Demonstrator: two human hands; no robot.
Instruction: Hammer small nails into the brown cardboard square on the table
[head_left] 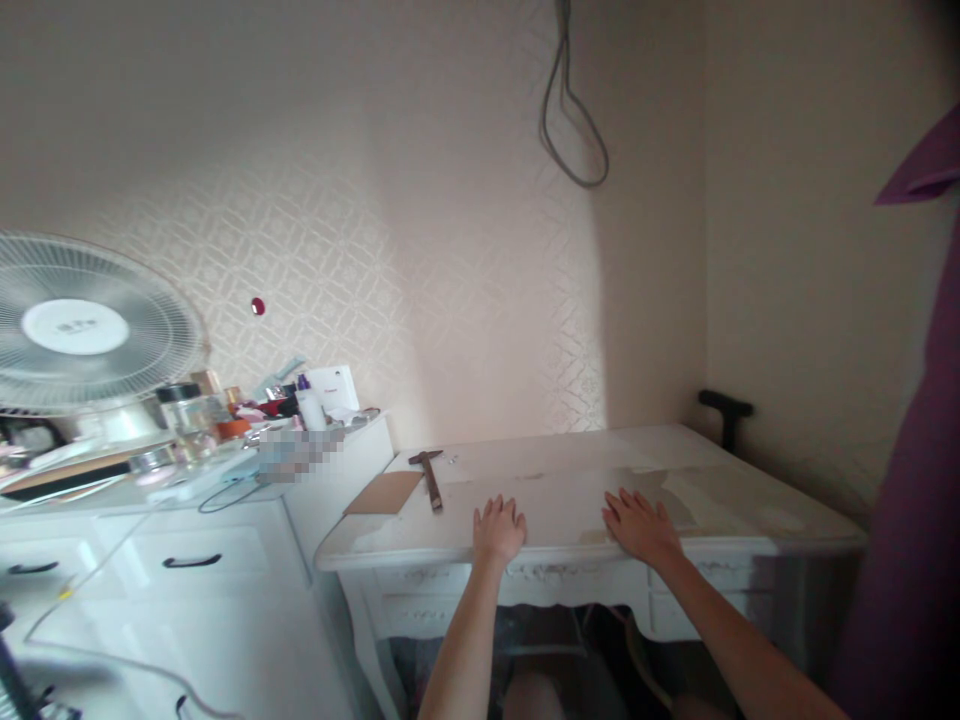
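My left hand (500, 527) lies flat, palm down, near the front edge of the white table (555, 450), its fingers spread and nothing in it. Farther right, my right hand (639, 522) rests on the same tabletop, also with fingers apart and holding nothing. A hammer (431, 482) with a wooden handle lies to the left of my left hand, its head toward the wall. Beside the hammer is a flat brown piece of cardboard (384, 493). Some tiny bits lie just right of the hammer head, too small to name.
At left stands a white cabinet (225, 590) crowded with bottles, jars and a fan (82, 325). A looped cable (574, 130) hangs on the wall. A black handle (725, 408) rises behind the table's right side, and purple cloth (915, 480) hangs at far right.
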